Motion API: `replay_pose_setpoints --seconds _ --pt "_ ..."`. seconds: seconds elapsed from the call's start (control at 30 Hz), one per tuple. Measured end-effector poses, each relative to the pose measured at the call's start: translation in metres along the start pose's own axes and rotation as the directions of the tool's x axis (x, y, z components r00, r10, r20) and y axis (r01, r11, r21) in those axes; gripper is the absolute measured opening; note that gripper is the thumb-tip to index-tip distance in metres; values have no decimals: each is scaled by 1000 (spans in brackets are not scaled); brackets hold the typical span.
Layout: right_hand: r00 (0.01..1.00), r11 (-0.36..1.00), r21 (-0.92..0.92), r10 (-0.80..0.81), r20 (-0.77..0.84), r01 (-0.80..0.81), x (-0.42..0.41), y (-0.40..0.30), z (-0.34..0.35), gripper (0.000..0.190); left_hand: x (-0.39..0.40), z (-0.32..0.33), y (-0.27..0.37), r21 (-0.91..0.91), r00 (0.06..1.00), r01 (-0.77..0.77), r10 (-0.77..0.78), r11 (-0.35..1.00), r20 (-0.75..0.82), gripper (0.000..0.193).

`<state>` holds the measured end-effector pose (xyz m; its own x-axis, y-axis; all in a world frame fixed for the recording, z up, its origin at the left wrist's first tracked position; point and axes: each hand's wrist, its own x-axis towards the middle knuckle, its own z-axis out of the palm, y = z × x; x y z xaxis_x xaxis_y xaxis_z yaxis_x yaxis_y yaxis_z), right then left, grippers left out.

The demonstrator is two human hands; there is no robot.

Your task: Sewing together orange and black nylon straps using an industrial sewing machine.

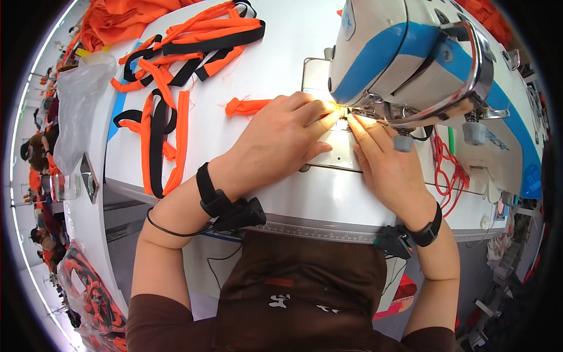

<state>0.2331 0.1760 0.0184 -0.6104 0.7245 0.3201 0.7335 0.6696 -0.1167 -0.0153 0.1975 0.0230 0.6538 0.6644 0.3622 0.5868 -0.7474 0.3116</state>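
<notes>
An industrial sewing machine [387, 57] stands before me, its needle area brightly lit. My left hand [281, 132] lies left of the presser foot [344, 112], holding an orange fabric strip [248, 106] under its fingers. The strip's frayed end sticks out to the left. My right hand [387, 158] rests on the other side of the foot, fingertips close to the needle and thumb low on the metal needle plate [338, 152]. A bit of black band [425, 133] shows beyond that hand. What lies under the right fingers is hidden.
Several orange and black strips [211, 39] lie on the white table [272, 193]; more [154, 145] hang near its front edge. Red cord [448, 169] lies at right. A clear plastic bag [83, 110] and orange fabric [114, 22] are at left. A ruler tape [308, 225] lines the edge.
</notes>
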Motion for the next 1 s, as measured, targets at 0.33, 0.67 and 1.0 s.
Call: replay_pose_setpoints --seconds 0.33,0.67,1.0 --pt "999 999 -37 25 40 -24 2 0 -2 39 0 0 -4 -32 1000 -5 5 999 -5 43" --pt "997 999 41 1 -81 2 3 2 4 29 2 1 -6 -38 1000 -8 8 999 -12 45" --pt "996 999 51 -5 -91 10 4 2 6 30 3 0 -10 -47 1000 -1 2 999 23 45"
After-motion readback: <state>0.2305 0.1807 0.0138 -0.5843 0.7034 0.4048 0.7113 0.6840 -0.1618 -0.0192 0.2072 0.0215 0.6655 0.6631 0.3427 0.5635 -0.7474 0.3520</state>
